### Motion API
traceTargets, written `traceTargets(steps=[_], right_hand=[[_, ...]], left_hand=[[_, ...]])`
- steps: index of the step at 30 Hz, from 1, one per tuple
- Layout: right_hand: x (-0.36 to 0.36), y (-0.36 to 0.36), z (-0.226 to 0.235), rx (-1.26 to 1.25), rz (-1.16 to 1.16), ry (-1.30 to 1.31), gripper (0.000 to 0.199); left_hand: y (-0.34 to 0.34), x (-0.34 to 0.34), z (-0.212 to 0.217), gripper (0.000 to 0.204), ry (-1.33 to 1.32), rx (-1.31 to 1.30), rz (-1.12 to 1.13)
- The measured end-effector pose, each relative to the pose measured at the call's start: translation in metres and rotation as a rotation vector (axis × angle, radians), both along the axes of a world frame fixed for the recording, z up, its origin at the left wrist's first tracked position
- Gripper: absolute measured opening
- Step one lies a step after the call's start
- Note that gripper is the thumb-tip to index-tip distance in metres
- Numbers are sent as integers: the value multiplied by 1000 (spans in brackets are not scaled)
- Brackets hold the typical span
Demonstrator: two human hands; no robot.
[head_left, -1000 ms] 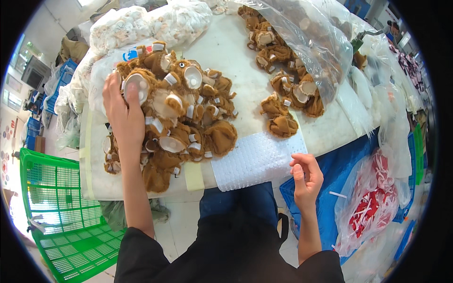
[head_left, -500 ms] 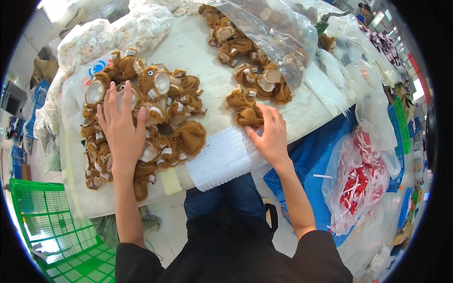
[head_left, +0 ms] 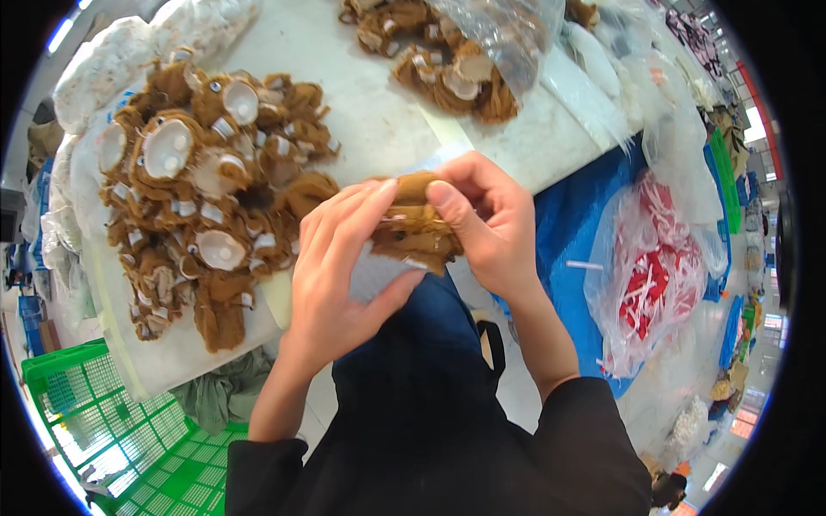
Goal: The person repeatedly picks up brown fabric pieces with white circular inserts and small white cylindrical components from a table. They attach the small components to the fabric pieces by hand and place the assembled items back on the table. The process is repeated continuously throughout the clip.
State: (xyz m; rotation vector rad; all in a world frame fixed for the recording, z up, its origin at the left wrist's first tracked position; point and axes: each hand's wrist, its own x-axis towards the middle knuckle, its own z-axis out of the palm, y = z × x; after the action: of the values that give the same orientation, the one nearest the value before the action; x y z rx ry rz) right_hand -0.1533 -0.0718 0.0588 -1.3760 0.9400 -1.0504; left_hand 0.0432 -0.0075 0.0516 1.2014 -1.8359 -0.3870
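Note:
A small brown plush piece (head_left: 413, 225) is held up between my two hands, above the near edge of the table. It has folded fabric and a dark spot on its front. My right hand (head_left: 495, 232) pinches its upper right side between thumb and bent fingers. From the other side my left hand (head_left: 331, 275) grips it, fingertips along the top left and thumb beneath. Left of my hands lies a heap of brown plush pieces (head_left: 225, 305) with white tabs, round pale muzzles and some eyes. Bubble wrap (head_left: 366, 275) shows partly behind my left hand.
More brown pieces (head_left: 495, 103) lie at the far side, partly under a clear plastic bag (head_left: 516, 43). White bags (head_left: 99, 73) edge the table's far left. A green crate (head_left: 69, 361) stands at lower left. To the right, a clear bag of red pieces (head_left: 645, 284) rests over blue sheeting (head_left: 559, 258).
My right hand has lifted a brown plush piece off the table and brought it nearer. My left hand has left the heap and joined it on the piece. The view has shifted.

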Motion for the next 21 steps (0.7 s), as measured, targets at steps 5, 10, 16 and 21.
traceTargets(steps=[5, 10, 16, 21], right_hand=[[5, 33, -12, 84, -1, -190, 36], [9, 57, -41, 84, -151, -174, 31], [4, 59, -65, -29, -177, -59, 29], [-5, 64, -70, -55, -180, 137, 25]], left_hand=[[1, -26, -19, 50, 755, 376, 96], [10, -28, -33, 47, 1029, 510, 3], [29, -23, -57, 26, 1197, 437, -91], [38, -10, -56, 17, 1107, 568, -108]])
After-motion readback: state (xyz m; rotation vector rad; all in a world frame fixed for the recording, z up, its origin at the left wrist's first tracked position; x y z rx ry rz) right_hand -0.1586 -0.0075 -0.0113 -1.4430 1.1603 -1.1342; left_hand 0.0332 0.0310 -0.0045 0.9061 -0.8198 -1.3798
